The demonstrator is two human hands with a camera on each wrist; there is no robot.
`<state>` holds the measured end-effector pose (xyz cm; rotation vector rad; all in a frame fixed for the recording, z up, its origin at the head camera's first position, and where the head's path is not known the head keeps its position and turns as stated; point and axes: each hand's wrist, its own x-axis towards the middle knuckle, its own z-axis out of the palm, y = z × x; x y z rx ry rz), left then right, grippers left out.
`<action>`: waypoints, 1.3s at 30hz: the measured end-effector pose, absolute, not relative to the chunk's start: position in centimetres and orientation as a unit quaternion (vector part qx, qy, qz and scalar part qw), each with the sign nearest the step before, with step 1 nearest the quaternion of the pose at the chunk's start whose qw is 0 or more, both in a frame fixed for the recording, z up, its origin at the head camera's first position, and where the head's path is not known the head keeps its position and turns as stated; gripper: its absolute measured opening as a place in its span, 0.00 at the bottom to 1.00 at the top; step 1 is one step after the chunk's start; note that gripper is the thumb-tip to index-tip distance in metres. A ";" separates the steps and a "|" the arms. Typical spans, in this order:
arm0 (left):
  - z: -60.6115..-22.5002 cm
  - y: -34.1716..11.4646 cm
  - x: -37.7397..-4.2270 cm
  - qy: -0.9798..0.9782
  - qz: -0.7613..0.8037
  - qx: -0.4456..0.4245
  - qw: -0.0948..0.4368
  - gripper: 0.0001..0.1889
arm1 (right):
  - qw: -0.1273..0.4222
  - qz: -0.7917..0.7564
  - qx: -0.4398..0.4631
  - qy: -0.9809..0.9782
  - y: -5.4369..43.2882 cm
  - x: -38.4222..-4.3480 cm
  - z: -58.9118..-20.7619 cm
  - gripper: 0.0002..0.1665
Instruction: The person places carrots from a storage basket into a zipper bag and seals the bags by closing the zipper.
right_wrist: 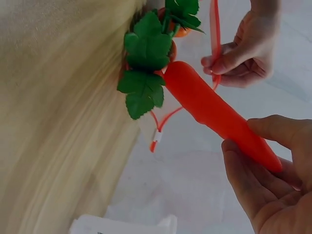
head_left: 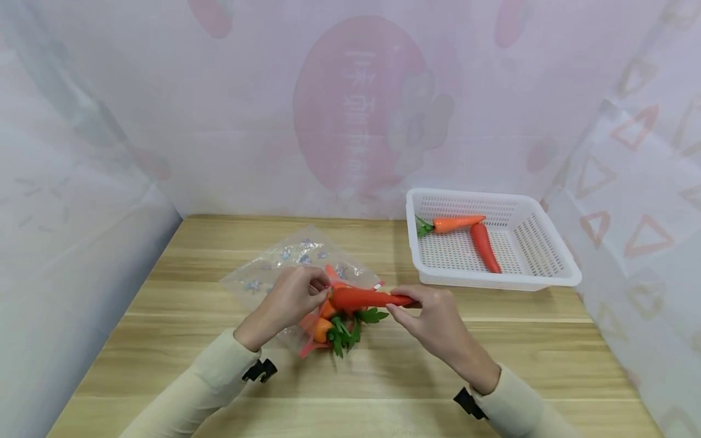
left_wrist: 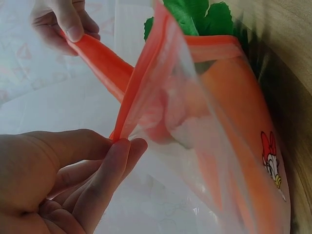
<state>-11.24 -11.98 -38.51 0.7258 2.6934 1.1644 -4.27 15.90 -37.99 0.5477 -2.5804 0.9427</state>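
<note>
My right hand (head_left: 438, 319) pinches a leafless red toy carrot (head_left: 364, 298) by its narrow end. The thick end points left, at the mouth of a clear zip bag (head_left: 254, 274). With thumb and fingertips, my left hand (head_left: 287, 298) pinches the bag's red zip edge (left_wrist: 127, 105). In the left wrist view the bag's mouth stands apart around the thick end of the carrot. Orange carrots (head_left: 323, 330) lie inside the bag, their green leaves (right_wrist: 146, 44) sticking out of the opening. A cartoon duck print (left_wrist: 270, 158) shows on the bag's side.
A white plastic basket (head_left: 493, 281) stands at the back right of the wooden table (head_left: 181, 292). It holds an orange carrot (head_left: 459, 223) with leaves and a red carrot (head_left: 484, 247). Printed sheets (head_left: 235, 109) hang behind the table and along both sides.
</note>
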 end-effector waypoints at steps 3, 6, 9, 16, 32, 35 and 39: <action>-38.6 -12.0 -11.2 0.889 0.385 0.241 0.059 0.04 | 0.156 0.324 0.194 -0.913 15.3 -4.2 -38.4 0.11; -38.5 -11.9 -11.2 0.890 0.382 0.242 0.055 0.04 | 0.136 0.316 0.192 -0.919 14.6 -4.3 -38.8 0.10; -38.5 -11.8 -11.1 0.891 0.381 0.242 0.053 0.04 | 0.107 0.311 0.180 -0.927 13.9 -4.4 -39.2 0.09; -38.4 -11.8 -11.0 0.891 0.381 0.241 0.054 0.04 | 0.022 0.322 0.150 -0.935 12.2 -4.9 -40.4 0.07; -38.1 -11.8 -11.0 0.887 0.387 0.247 0.053 0.06 | 0.004 0.332 0.165 -0.929 9.0 -7.0 -41.3 0.14; -38.1 -11.8 -11.0 0.885 0.391 0.247 0.054 0.05 | 0.006 0.328 0.167 -0.930 8.6 -7.3 -41.4 0.12; -38.1 -11.7 -11.0 0.883 0.394 0.246 0.058 0.05 | 0.002 0.319 0.169 -0.933 8.5 -7.4 -41.3 0.11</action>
